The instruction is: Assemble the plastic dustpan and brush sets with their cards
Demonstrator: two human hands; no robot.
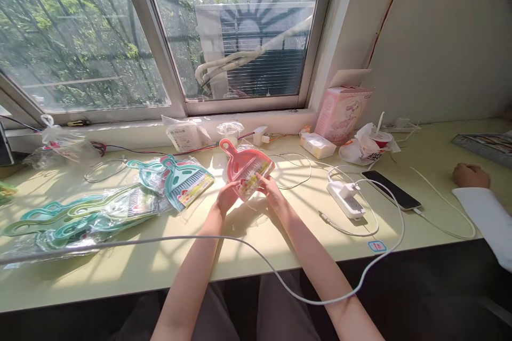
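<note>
A pink mini dustpan set (245, 166) in a clear wrapper is held up over the pale green desk (132, 266), handle pointing toward the window. My left hand (227, 195) grips its lower left edge and my right hand (269, 187) grips its lower right edge by the printed label. Just to the left lies a teal dustpan set (182, 180) in its wrapper. Further left, several green and teal packaged sets (80, 213) lie in a heap.
A white cable (280, 282) runs across the front of the desk to a white charger (347, 198). A black phone (391, 189) lies to the right. A pink box (342, 112) and a cup in a bag (370, 144) stand near the wall. Another person's hand (471, 176) rests at far right.
</note>
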